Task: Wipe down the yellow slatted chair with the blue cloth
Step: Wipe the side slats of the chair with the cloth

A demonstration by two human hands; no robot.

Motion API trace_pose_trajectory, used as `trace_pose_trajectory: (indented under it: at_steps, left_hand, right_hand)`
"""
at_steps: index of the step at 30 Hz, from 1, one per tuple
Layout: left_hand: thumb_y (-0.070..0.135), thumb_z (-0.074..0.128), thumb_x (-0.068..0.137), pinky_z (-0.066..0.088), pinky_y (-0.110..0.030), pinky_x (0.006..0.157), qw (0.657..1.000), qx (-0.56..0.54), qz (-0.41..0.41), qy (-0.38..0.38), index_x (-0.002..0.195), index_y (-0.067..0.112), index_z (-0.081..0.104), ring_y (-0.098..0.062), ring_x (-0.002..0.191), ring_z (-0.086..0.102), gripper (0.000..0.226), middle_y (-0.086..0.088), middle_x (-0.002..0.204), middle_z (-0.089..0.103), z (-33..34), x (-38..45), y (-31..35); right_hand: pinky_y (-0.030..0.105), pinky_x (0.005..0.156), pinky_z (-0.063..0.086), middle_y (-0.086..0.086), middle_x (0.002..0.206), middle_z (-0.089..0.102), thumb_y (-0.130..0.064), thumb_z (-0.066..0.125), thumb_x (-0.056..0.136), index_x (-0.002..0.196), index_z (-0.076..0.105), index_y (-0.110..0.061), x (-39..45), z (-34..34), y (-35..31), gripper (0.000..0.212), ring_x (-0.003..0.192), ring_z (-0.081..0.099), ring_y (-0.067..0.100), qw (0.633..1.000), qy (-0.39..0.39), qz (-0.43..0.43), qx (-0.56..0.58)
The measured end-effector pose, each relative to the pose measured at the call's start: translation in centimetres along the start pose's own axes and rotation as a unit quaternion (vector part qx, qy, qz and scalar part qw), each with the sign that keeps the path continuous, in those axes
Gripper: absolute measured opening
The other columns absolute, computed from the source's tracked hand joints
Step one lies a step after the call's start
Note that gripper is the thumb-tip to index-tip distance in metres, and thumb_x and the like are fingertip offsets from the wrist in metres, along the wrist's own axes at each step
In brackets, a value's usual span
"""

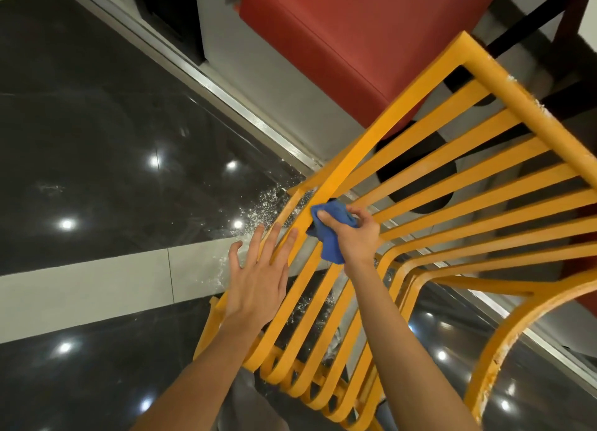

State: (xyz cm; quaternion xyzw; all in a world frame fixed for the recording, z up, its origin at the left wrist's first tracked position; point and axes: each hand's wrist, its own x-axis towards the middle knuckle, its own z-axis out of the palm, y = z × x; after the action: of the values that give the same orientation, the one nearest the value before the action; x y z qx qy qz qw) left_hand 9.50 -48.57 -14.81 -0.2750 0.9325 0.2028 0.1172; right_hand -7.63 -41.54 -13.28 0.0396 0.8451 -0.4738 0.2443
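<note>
Starting left: dark glossy floor (97,107) with a pale tile strip (97,279) across it, white powdery specks (268,204) scattered just left of the chair's far corner. Your left hand (258,279) lies flat on the leftmost slats, fingers straight and spread, gripping nothing, likely just bracing the frame. Yellow slatted chair (452,159) fills the centre and right, seat slats running away to the far right, curving down near you. Your right hand (352,233) clenches the bunched blue cloth (329,230) and presses it on the slats by the left frame rail, where seat meets the bend. Step looks like mid-wipe, early on: white residue still shows along the right rail (529,101) and the near right leg (494,359). Next, drag the cloth rightward along each slat, keep the left hand bracing. Red seat (339,33) sits far behind.
</note>
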Motion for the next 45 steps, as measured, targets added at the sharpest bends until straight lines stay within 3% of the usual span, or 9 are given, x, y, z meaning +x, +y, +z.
trace_pose_trajectory:
  at_steps: [3,12,16,20,23,28,34,39,45]
  left_hand:
    - [0.037,0.015,0.099,0.033,-0.055,0.106,1.0,0.005,0.0,0.002,0.156,0.029,0.016,-0.028,0.143,0.032,0.057,-0.003,0.156,0.035,0.0,0.0,0.1]
    - [0.036,0.019,0.1,0.031,-0.054,0.106,1.0,0.009,0.0,0.004,0.155,0.029,0.02,-0.027,0.143,0.032,0.055,-0.001,0.155,0.037,0.2,0.0,0.0]
    - [0.034,0.017,0.103,0.03,-0.054,0.107,1.0,0.009,0.0,0.011,0.156,0.029,0.018,-0.027,0.144,0.031,0.054,-0.002,0.155,0.036,0.3,0.0,0.1]
    - [0.036,0.018,0.1,0.032,-0.054,0.106,1.0,0.01,-0.002,0.01,0.156,0.03,0.017,-0.027,0.143,0.031,0.056,-0.003,0.154,0.037,0.3,0.0,0.0]
    - [0.034,0.019,0.102,0.033,-0.055,0.106,1.0,0.004,0.003,0.019,0.154,0.03,0.018,-0.027,0.143,0.032,0.052,-0.003,0.154,0.037,0.2,0.0,0.1]
    - [0.037,0.018,0.101,0.032,-0.055,0.106,1.0,0.004,0.003,0.017,0.156,0.028,0.018,-0.027,0.144,0.031,0.056,-0.004,0.156,0.035,0.3,0.0,0.0]
    - [0.037,0.022,0.1,0.033,-0.056,0.106,1.0,0.009,0.001,0.014,0.156,0.028,0.018,-0.028,0.143,0.032,0.057,-0.004,0.156,0.036,0.4,0.1,0.1]
    - [0.034,0.021,0.102,0.033,-0.055,0.106,1.0,0.007,0.003,0.026,0.155,0.03,0.016,-0.028,0.143,0.031,0.054,-0.005,0.156,0.034,0.3,-0.2,0.0]
    - [0.036,0.024,0.099,0.034,-0.056,0.105,1.0,0.004,0.003,0.025,0.156,0.028,0.019,-0.028,0.142,0.033,0.058,-0.005,0.154,0.037,0.3,0.1,0.1]
  right_hand:
    - [0.044,0.074,0.059,0.01,0.102,0.068,-0.035,0.085,0.072,0.112,0.055,-0.005,0.3,-3.3,-1.6,0.059,0.087,0.07,0.027,0.998,-0.032,0.046,0.033]
    - [0.029,0.067,0.037,-0.001,0.074,0.047,-0.037,0.057,0.082,0.082,0.048,-0.015,1.6,-3.1,-7.3,0.024,0.067,0.046,0.01,0.971,-0.206,-0.073,-0.1]
    - [0.031,0.053,0.041,0.0,0.067,0.055,-0.019,0.06,0.073,0.096,0.052,-0.017,0.4,-2.1,-6.1,0.024,0.057,0.047,0.011,0.951,-0.142,-0.217,-0.17]
    - [0.012,0.093,0.04,0.009,0.131,0.05,-0.022,0.076,0.082,0.115,0.066,-0.016,-1.0,-0.4,-2.4,0.035,0.111,0.047,0.012,0.875,-0.045,-0.411,-0.252]
    - [0.032,0.101,0.033,0.006,0.144,0.048,-0.043,0.069,0.087,0.127,0.064,-0.024,-1.3,0.7,0.6,0.044,0.124,0.042,0.026,0.813,-0.006,-0.474,-0.338]
    - [0.049,0.096,0.041,0.006,0.142,0.052,-0.031,0.063,0.095,0.131,0.058,-0.029,1.8,-0.1,1.2,0.036,0.123,0.044,0.034,0.742,0.015,-0.555,-0.376]
    - [0.035,0.091,0.041,0.006,0.137,0.054,-0.026,0.063,0.093,0.124,0.066,-0.02,3.7,1.6,-2.9,0.031,0.111,0.043,0.034,0.811,0.105,-0.477,-0.322]
    - [0.033,0.06,0.051,0.001,0.125,0.062,-0.035,0.062,0.094,0.123,0.066,-0.028,0.4,-0.3,1.2,0.03,0.094,0.049,0.024,0.714,-0.047,-0.577,-0.394]
    - [0.024,0.055,0.04,-0.004,0.121,0.064,-0.035,0.064,0.094,0.119,0.068,-0.03,3.7,0.6,-3.0,0.025,0.088,0.045,0.019,0.735,0.125,-0.536,-0.395]
